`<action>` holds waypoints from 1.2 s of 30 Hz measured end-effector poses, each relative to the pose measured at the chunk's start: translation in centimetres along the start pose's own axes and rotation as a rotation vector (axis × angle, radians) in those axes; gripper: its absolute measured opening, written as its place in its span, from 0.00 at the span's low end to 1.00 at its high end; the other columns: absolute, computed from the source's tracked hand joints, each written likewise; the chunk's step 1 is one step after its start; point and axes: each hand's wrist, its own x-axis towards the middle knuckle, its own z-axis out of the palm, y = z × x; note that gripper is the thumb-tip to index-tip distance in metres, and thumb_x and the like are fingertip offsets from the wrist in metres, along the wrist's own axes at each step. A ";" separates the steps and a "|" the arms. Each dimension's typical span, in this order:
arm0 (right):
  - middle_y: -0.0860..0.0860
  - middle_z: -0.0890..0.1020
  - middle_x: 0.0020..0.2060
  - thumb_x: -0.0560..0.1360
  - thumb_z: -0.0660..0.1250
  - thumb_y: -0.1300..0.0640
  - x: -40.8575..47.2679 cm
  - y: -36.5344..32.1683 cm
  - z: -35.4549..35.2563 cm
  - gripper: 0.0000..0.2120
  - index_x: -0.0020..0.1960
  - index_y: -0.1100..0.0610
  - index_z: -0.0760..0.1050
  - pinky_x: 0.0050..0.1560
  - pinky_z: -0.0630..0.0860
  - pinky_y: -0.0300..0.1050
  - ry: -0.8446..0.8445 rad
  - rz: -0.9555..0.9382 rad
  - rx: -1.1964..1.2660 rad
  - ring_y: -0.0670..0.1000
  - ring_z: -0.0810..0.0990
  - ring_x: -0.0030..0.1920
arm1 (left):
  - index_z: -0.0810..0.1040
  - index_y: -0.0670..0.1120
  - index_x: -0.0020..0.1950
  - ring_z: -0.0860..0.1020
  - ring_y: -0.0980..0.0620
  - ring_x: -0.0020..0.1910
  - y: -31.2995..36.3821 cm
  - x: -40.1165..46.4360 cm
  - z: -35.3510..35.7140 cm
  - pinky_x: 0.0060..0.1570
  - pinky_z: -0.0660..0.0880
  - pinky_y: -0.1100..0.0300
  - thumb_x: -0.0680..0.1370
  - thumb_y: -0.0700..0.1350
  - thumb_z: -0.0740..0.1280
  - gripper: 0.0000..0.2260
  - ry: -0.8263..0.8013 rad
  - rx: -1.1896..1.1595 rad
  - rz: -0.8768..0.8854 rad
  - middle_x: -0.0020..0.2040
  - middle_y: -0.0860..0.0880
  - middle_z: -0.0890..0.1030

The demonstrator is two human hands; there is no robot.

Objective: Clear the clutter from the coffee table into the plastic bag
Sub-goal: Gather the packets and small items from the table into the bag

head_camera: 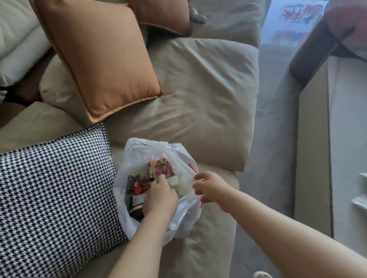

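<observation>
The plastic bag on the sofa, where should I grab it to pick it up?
Probably by the rim, from above. The plastic bag sits mouth-up on the sofa cushion, full of wrappers, so gripping its thin sides might tip it. The right hand is already at the rim's right edge; the left hand reaches inside.

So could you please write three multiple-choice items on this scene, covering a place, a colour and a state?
1. Where does the plastic bag sit?
A. on the sofa
B. on the floor
C. on the coffee table

2. What colour is the cushion leaning on the sofa back?
A. blue
B. orange
C. green

3. What is the left hand doing?
A. resting on the coffee table
B. reaching into the open bag
C. gripping the checked pillow

Answers: 1 A, bag rests on the seat; 2 B, fabric is orange; 3 B, fingers are inside the bag's mouth.
</observation>
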 end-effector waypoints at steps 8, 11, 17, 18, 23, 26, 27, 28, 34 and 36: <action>0.55 0.77 0.47 0.77 0.59 0.62 -2.9 6.7 -11.1 0.17 0.65 0.61 0.70 0.37 0.73 0.43 0.237 0.049 -0.034 0.53 0.77 0.44 | 0.66 0.46 0.69 0.72 0.42 0.65 10.1 -3.0 3.9 0.59 0.71 0.51 0.81 0.47 0.56 0.17 -0.167 0.219 0.272 0.66 0.43 0.73; 0.53 0.78 0.52 0.76 0.59 0.59 -4.3 10.1 -15.7 0.19 0.66 0.58 0.70 0.40 0.75 0.44 0.327 0.064 -0.105 0.52 0.77 0.42 | 0.67 0.46 0.69 0.72 0.42 0.65 14.0 -4.2 5.9 0.62 0.71 0.51 0.80 0.47 0.57 0.17 -0.189 0.286 0.362 0.67 0.44 0.73; 0.56 0.73 0.64 0.77 0.59 0.54 -8.7 18.1 -24.4 0.20 0.68 0.55 0.67 0.62 0.70 0.49 0.399 0.145 -0.600 0.58 0.72 0.65 | 0.69 0.47 0.67 0.74 0.43 0.64 22.3 -6.7 11.3 0.59 0.72 0.52 0.80 0.50 0.58 0.16 -0.260 0.448 0.526 0.65 0.46 0.75; 0.56 0.73 0.64 0.77 0.58 0.54 -9.6 19.5 -25.8 0.19 0.67 0.55 0.68 0.62 0.70 0.50 0.406 0.169 -0.650 0.58 0.71 0.66 | 0.69 0.48 0.67 0.74 0.44 0.64 23.8 -7.3 12.3 0.60 0.72 0.52 0.80 0.50 0.58 0.16 -0.269 0.472 0.550 0.65 0.46 0.74; 0.55 0.72 0.66 0.77 0.57 0.55 -12.7 26.6 -32.2 0.20 0.68 0.56 0.67 0.64 0.68 0.50 0.473 0.308 -0.629 0.57 0.69 0.67 | 0.69 0.48 0.67 0.73 0.44 0.65 31.0 -10.4 17.6 0.60 0.72 0.52 0.80 0.52 0.58 0.16 -0.351 0.549 0.694 0.66 0.47 0.74; 0.54 0.71 0.66 0.77 0.58 0.54 -13.7 30.3 -35.4 0.20 0.69 0.55 0.66 0.64 0.68 0.49 0.513 0.383 -0.553 0.57 0.68 0.68 | 0.69 0.48 0.67 0.73 0.45 0.65 34.9 -11.9 20.8 0.59 0.71 0.52 0.81 0.50 0.57 0.16 -0.401 0.604 0.759 0.65 0.47 0.73; 0.54 0.71 0.66 0.77 0.58 0.53 -13.8 31.3 -36.3 0.20 0.68 0.55 0.67 0.64 0.68 0.49 0.526 0.399 -0.535 0.57 0.68 0.68 | 0.69 0.47 0.67 0.73 0.45 0.64 36.1 -12.3 21.8 0.59 0.70 0.52 0.81 0.49 0.57 0.16 -0.419 0.621 0.772 0.65 0.47 0.73; 0.54 0.71 0.66 0.77 0.58 0.53 -13.9 32.2 -37.2 0.19 0.68 0.55 0.68 0.64 0.68 0.49 0.536 0.410 -0.519 0.57 0.68 0.68 | 0.69 0.47 0.66 0.72 0.45 0.64 37.2 -12.6 22.8 0.59 0.70 0.52 0.80 0.48 0.56 0.15 -0.434 0.640 0.786 0.65 0.47 0.73; 0.53 0.70 0.67 0.78 0.59 0.51 -11.2 34.8 -41.7 0.20 0.67 0.55 0.67 0.65 0.65 0.49 0.568 0.362 -0.536 0.56 0.66 0.69 | 0.68 0.46 0.69 0.70 0.44 0.65 43.7 -12.2 27.3 0.60 0.70 0.51 0.80 0.45 0.56 0.17 -0.488 0.683 0.837 0.66 0.46 0.71; 0.53 0.70 0.67 0.78 0.59 0.51 -9.5 34.9 -42.9 0.20 0.68 0.55 0.67 0.67 0.63 0.49 0.549 0.316 -0.564 0.55 0.64 0.70 | 0.68 0.46 0.69 0.70 0.44 0.65 45.4 -11.0 28.5 0.60 0.70 0.51 0.80 0.45 0.56 0.17 -0.473 0.691 0.859 0.66 0.45 0.71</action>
